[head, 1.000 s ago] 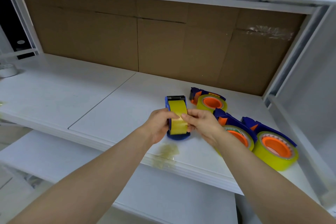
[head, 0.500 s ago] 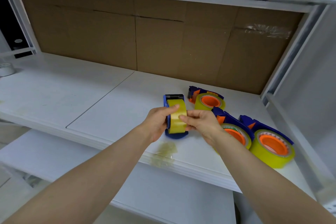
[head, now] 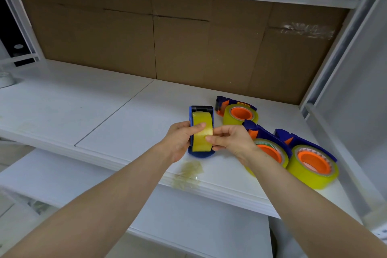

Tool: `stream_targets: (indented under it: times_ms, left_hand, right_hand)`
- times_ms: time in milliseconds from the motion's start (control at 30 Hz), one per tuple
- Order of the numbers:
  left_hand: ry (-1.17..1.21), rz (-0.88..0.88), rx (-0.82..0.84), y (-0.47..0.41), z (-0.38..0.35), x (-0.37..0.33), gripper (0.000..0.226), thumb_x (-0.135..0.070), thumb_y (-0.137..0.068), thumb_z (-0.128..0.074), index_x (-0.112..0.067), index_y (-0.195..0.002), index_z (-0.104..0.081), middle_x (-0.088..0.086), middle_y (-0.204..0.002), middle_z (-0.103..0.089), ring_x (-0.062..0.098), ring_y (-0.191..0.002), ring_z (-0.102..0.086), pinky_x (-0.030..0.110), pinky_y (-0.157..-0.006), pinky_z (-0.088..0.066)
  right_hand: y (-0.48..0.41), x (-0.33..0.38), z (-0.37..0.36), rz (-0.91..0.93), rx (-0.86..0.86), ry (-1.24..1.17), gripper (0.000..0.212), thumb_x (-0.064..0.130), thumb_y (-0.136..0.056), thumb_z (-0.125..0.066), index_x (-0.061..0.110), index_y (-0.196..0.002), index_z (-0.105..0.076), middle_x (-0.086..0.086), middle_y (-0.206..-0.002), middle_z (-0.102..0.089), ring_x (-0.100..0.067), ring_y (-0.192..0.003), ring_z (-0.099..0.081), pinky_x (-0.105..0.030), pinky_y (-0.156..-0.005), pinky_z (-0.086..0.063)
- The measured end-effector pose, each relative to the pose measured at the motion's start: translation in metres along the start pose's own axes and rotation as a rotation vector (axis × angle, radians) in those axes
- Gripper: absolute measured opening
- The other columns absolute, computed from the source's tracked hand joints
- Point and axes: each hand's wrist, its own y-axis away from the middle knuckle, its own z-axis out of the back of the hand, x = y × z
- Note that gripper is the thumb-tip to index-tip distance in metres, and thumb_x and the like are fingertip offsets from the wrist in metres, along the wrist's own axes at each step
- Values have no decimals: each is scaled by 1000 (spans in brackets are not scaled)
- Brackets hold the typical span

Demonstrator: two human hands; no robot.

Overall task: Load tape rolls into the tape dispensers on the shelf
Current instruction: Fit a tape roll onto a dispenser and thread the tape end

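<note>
A blue tape dispenser (head: 201, 154) stands on edge on the white shelf (head: 117, 130), with a yellow tape roll (head: 201, 132) seated in it. My left hand (head: 180, 140) grips its left side, thumb lying over the roll. My right hand (head: 232, 142) holds the right side, thumb tip pressing on the roll's face. Three more blue dispensers with yellow rolls on orange hubs lie flat to the right: one at the back (head: 238, 113), one partly behind my right wrist (head: 270, 151), one at the far right (head: 312, 163).
Crumpled scraps of clear tape (head: 187, 176) cling to the shelf's front edge. A brown cardboard back panel (head: 180, 48) closes the rear. A white upright post (head: 335, 54) bounds the right side. A lower shelf (head: 188, 222) lies below. A pale round object (head: 6, 79) sits far left.
Both hands keep hold of the dispenser. My left thumb has slid further across the roll; my right thumb has shifted slightly lower on its face.
</note>
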Motion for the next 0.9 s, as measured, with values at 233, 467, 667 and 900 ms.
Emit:
stream_targets:
  times_ms: [233, 467, 667, 900]
  left_hand:
    - [-79, -16, 33, -1, -2, 2, 31, -3, -84, -63, -4, -115, -63, 14, -111, -68, 27, -97, -66, 34, -84, -55]
    - [-100, -14, 29, -1, -2, 3, 34, -3, -82, -66, -3, -116, -63, 16, -111, -67, 27, -94, -66, 37, -86, -54]
    - [-119, -23, 30, 0, -3, 3, 33, -1, -81, -67, -2, -114, -63, 15, -109, -68, 24, -91, -66, 29, -76, -56]
    - [-186, -25, 86, 0, 0, 5, 31, 4, -78, -68, -8, -107, -66, 10, -103, -70, 21, -89, -68, 28, -79, -57]
  right_hand:
    - [-15, 22, 16, 400, -178, 426, 42, 20, -75, -76, 17, -115, -64, 3, -103, -54, -9, -93, -52, -20, -81, -44]
    - [-22, 41, 11, 616, -62, 977, 40, 30, -85, -65, 17, -123, -62, -2, -119, -59, -20, -112, -53, -34, -88, -46]
    - [-20, 39, -1, 889, -101, 1329, 10, 17, -77, -67, 9, -73, -72, -7, -72, -65, -27, -64, -64, -26, -43, -45]
    - [-25, 49, 11, 579, -195, 1048, 21, 21, -100, -37, 8, -104, -51, -12, -103, -60, -32, -89, -59, -37, -70, -44]
